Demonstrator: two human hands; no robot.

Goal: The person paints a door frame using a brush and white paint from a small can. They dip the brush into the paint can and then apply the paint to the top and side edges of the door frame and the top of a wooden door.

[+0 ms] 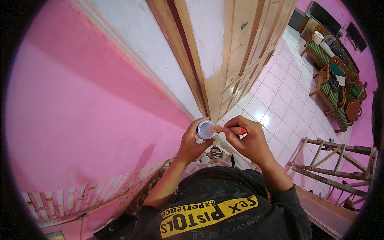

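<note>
I want the small, round, whitish cup [205, 137] level in the encircling left hand [191, 142], while the right hand [251, 142], pinching the brown-handled brush [219, 129] at the cup's right rim, wipes lightly.

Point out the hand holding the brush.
The right hand: it pinches the brush, whereas the left hand holds the round cup.
</note>
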